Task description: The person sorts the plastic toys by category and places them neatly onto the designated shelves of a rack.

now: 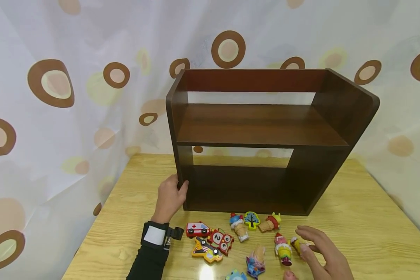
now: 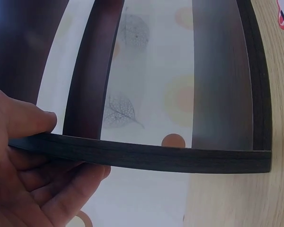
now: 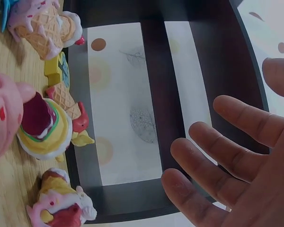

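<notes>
A dark brown two-tier shelf [image 1: 262, 124] stands on the wooden table. My left hand [image 1: 169, 198] grips the front edge of its left side panel [image 2: 180, 160], thumb on the inner side and fingers on the outer side in the left wrist view. At the lower right, my right hand [image 1: 325, 254] holds nothing, its fingers [image 3: 199, 156] spread apart. Closest to it in the head view are a small yellow-and-brown toy [image 1: 295, 245], partly hidden by the hand, and an ice-cream-cone figure [image 1: 283, 249] with a pink top.
Before the shelf lie a toy ambulance [image 1: 198, 229], a red owl piece [image 1: 221, 241], a yellow vehicle piece [image 1: 207, 251], a tree piece [image 1: 252, 220] and several cone figures [image 1: 239, 226]. A patterned cloth [image 1: 91, 77] hangs behind the table [image 1: 126, 202].
</notes>
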The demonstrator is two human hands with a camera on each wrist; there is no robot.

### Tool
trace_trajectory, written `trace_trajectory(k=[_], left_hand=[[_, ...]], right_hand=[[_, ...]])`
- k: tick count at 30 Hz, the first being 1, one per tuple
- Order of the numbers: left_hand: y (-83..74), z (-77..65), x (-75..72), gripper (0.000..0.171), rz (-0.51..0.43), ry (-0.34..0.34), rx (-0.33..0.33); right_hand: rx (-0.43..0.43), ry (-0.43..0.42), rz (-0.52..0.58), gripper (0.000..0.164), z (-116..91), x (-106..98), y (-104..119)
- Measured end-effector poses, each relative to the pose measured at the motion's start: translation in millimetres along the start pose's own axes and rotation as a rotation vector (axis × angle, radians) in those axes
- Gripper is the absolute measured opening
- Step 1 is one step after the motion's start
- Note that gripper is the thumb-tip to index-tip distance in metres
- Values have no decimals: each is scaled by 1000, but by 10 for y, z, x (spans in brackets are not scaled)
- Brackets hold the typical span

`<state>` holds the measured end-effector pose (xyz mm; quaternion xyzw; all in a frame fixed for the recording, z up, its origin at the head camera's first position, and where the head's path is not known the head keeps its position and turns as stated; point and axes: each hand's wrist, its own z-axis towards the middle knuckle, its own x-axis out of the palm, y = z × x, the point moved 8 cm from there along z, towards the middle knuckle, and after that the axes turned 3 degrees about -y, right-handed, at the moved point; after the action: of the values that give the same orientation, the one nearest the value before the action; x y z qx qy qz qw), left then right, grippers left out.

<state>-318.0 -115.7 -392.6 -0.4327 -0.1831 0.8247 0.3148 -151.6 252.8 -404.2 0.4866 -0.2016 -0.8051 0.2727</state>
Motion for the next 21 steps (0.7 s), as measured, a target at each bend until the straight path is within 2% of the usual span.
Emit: trace_trajectory(k=[9, 14, 21], left_hand=[[0, -31, -148, 15, 5, -51, 19], [-1, -80, -176, 14, -4, -44, 6], [-7, -112, -196, 21, -26, -29, -39]], right_hand=[[13, 43, 3, 24, 30, 59, 65], [-27, 25, 21, 25, -19, 51, 102], [-100, 13, 43, 30, -2, 81, 139]])
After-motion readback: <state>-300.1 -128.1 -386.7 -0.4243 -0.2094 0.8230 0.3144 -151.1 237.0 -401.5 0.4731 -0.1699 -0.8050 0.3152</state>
